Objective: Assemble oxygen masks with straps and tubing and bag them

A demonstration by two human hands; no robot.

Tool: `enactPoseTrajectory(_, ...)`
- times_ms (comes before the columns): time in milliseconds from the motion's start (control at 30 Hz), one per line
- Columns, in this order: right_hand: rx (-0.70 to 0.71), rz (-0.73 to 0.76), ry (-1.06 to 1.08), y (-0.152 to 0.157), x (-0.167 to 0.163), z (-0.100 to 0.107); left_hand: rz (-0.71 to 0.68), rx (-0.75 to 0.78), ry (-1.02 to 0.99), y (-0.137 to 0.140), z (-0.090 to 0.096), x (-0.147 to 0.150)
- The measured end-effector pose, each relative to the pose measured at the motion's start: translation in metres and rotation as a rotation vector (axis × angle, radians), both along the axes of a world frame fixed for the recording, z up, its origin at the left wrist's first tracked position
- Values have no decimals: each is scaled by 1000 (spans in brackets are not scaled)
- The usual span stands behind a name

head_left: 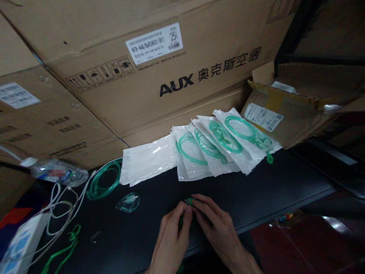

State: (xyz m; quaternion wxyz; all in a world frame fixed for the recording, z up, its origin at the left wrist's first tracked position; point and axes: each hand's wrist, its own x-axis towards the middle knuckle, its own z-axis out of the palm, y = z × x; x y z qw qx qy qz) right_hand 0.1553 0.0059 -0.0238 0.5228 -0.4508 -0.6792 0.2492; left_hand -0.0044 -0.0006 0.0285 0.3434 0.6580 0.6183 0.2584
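Note:
Above the front of the black table, my left hand [173, 232] and my right hand [218, 228] meet with their fingertips pinched together. Between them is a small green piece [189, 201], mostly covered by the fingers, so its exact kind does not show. More green shows under my left fingers. A clear mask [128, 202] lies to the left of my hands, and a coil of green tubing [105, 179] rests behind it. Green elastic strap [65, 249] and a small clear piece [96, 237] lie nearer the left edge.
Behind my hands several white pouches [196, 152] with green tubing overlap, beside plain white pouches [149, 160]. Large cartons [114, 110] form the back wall. An opened carton [265, 114] stands right; a bottle [58, 172], white cables [58, 220] and power strip [24, 243] lie left.

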Motion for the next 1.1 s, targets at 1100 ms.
enactPoseTrajectory(1100,-455,91,239,10,13,15,19,-121,-17,8,-3,13)
